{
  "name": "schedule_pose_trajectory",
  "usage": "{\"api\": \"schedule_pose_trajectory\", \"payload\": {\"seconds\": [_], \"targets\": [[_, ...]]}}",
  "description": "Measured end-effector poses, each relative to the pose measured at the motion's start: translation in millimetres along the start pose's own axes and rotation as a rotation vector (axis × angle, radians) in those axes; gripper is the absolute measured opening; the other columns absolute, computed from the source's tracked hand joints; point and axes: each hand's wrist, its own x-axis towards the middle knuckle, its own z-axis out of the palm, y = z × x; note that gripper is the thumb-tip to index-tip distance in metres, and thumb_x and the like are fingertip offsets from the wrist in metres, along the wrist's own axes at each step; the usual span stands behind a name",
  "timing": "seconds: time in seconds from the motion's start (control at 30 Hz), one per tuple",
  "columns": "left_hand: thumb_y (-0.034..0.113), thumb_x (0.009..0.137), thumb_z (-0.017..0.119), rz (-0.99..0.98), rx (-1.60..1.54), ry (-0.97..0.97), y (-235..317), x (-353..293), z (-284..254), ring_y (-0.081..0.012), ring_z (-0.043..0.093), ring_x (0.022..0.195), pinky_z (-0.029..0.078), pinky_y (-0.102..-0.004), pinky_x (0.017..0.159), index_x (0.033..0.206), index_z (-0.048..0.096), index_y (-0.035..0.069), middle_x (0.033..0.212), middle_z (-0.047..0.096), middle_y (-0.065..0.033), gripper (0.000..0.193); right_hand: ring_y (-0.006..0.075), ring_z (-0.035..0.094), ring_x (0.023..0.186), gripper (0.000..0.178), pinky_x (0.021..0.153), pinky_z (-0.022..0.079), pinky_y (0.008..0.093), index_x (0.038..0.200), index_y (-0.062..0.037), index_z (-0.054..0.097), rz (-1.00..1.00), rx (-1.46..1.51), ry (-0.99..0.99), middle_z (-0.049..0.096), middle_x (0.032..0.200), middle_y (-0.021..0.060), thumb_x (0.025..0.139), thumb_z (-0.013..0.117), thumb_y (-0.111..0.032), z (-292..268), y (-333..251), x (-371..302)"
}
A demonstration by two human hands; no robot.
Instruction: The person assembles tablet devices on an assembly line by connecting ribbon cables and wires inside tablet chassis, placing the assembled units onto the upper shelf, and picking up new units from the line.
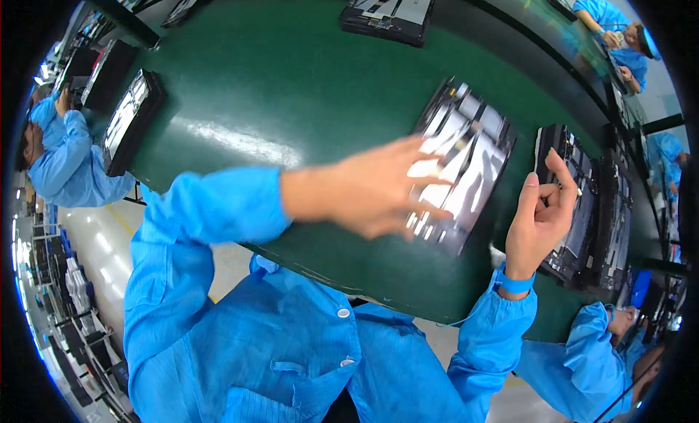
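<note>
My left hand [371, 186] reaches across the front of a tablet-like device [473, 161] with its inside bared, showing silvery panels and dark ribbon cables. Its fingers are spread and blurred by motion; whether they touch the device I cannot tell. My right hand [537, 223] is raised to the right of that device, palm up. Its thumb and forefinger stand apart, the other fingers are half curled, and I see nothing held. A blue band [515, 282] circles the right wrist. Just beyond this hand lie stacked opened devices [557, 143], partly hidden by it.
Another opened device [389, 15] lies at the far edge of the green table [291, 81]. A stack of devices [131, 124] stands at the left. More dark units [615, 226] crowd the right side. Co-workers in blue sit at left [69, 157], right [582, 361] and far right [619, 37].
</note>
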Motion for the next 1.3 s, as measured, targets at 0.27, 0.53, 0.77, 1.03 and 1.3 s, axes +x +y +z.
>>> {"api": "schedule_pose_trajectory", "payload": {"seconds": [0.27, 0.53, 0.77, 1.03, 1.3], "targets": [[0.034, 0.102, 0.074, -0.184, 0.164, 0.221, -182.9, 134.9, 17.6, -0.0354, 0.051, 0.153, 0.033, -0.0630, 0.129, 0.149, 0.073, 0.024, 0.160, 0.063, -0.0137, 0.049, 0.0052, 0.053, 0.071, 0.041, 0.057, 0.045, 0.0207, 0.138, -0.0043, 0.072, -0.118, -0.112, 0.018, 0.060, 0.136, 0.0126, 0.099, 0.067, 0.007, 20.7, 1.1, -5.6], [0.081, 0.082, 0.078, -1.240, 0.641, 0.494, -252.9, 39.0, -85.9, -0.0461, 0.063, 0.136, 0.050, -0.0554, 0.112, 0.130, 0.080, 0.004, 0.141, 0.070, -0.0244, 0.091, 0.0123, 0.051, 0.069, 0.048, 0.067, 0.048, 0.0293, 0.137, -0.0075, 0.073, -0.083, -0.151, -0.119, 0.062, 0.132, 0.0139, 0.092, 0.070, 0.008, 30.8, 7.2, -9.3], [0.056, 0.076, 0.099, -1.345, -0.372, 0.340, -318.1, -3.5, -121.3, -0.0296, 0.070, 0.123, 0.043, -0.0411, 0.113, 0.135, 0.079, 0.003, 0.137, 0.076, -0.0200, 0.082, 0.0137, 0.053, 0.071, 0.051, 0.070, 0.050, 0.0303, 0.140, -0.0081, 0.071, -0.087, -0.140, -0.154, 0.062, 0.132, 0.0141, 0.091, 0.069, 0.006, 38.8, 14.6, -7.2], [0.024, 0.095, 0.081, -0.966, -1.149, 0.616, -220.7, -58.6, -143.7, -0.0225, 0.075, 0.114, 0.058, -0.0418, 0.107, 0.124, 0.077, 0.001, 0.118, 0.080, -0.0112, 0.037, 0.0134, 0.053, 0.070, 0.051, 0.068, 0.049, 0.0306, 0.140, -0.0082, 0.070, -0.074, -0.159, -0.111, 0.061, 0.135, 0.0139, 0.092, 0.070, 0.006, 28.3, 16.6, -14.2], [0.020, 0.102, 0.082, -0.952, -1.025, 0.235, 49.7, -108.4, -41.9, -0.0196, 0.073, 0.120, 0.065, -0.0356, 0.094, 0.161, 0.041, -0.007, 0.134, 0.074, -0.0194, 0.077, 0.0113, 0.053, 0.075, 0.044, 0.063, 0.045, 0.0267, 0.135, -0.0091, 0.076, -0.166, 0.125, -0.359, 0.069, 0.128, 0.0113, 0.091, 0.077, -0.005, 40.8, -15.1, -24.2]]}}
